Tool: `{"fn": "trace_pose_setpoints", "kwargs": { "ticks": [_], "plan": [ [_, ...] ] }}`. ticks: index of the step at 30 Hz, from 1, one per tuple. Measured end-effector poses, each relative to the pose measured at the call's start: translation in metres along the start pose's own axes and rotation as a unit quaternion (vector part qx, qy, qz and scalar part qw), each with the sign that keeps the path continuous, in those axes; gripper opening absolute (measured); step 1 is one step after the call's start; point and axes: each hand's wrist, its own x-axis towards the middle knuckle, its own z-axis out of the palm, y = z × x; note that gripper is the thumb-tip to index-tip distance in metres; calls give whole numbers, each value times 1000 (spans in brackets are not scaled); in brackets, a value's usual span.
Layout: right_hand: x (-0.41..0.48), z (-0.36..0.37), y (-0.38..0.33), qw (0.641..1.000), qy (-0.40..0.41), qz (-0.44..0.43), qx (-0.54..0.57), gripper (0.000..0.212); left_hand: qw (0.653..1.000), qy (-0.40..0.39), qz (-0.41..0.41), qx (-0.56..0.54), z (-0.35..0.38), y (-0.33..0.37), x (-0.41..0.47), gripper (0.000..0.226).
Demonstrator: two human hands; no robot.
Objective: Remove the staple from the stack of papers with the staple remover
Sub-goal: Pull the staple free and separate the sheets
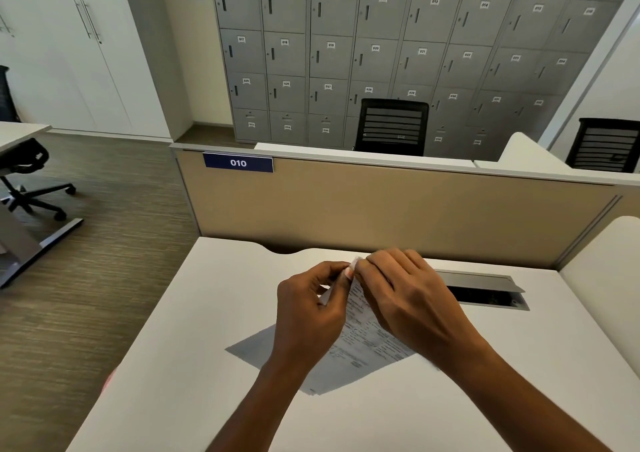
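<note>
A stack of printed papers [360, 344] lies on the white desk [194, 365] with its far corner lifted off the surface. My left hand [311, 309] pinches that raised corner from the left with thumb and fingertips. My right hand [412, 299] grips the same corner from the right, its fingers curled over the paper's edge. The fingertips of both hands meet at the corner and hide it. No staple and no staple remover can be seen; whether one sits inside either hand I cannot tell.
An open cable hatch [485, 290] with a raised grey flap sits just right of my right hand. A tan partition [381, 205] labelled 010 bounds the desk's far edge. The desk's left edge drops to the floor; an office chair [27, 174] stands far left.
</note>
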Motion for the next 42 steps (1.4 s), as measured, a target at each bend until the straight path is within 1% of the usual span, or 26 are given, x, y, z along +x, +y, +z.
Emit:
{"fn": "trace_pose_setpoints", "kwargs": {
  "ticks": [3,8,11,15,22,26,28,30,32,36,42],
  "plan": [
    [3,0,0,999,20,-12,-35,19,1000,-6,-8,-4,-3,-1,2,15],
    [11,0,3,997,4,-26,-73,20,1000,-18,-11,-6,-5,0,6,14],
    [15,2,2,997,-15,-17,-73,21,1000,-14,-8,3,-5,-1,6,14],
    [15,6,1,998,-28,-7,-60,17,1000,-4,-15,1,-3,-1,3,13],
    [10,11,-1,999,-17,10,-32,18,995,-12,-79,-62,-3,-6,3,13],
    [7,12,-6,999,-11,43,-18,32,993,-19,-85,-77,-2,-6,2,13],
    [5,12,-9,998,-9,61,-8,42,992,-33,-80,-88,-3,-7,1,15],
    [4,11,-11,997,-9,73,-4,48,991,-54,-74,-92,-6,-8,2,18],
    [5,10,-12,997,-8,74,-16,45,991,-68,-67,-91,-8,-9,2,19],
    [9,9,-15,997,4,68,-38,35,993,-54,-55,-94,-9,-8,3,17],
    [7,14,-21,990,93,85,-57,21,993,-25,-60,-94,-11,-7,6,24]
  ]
}}
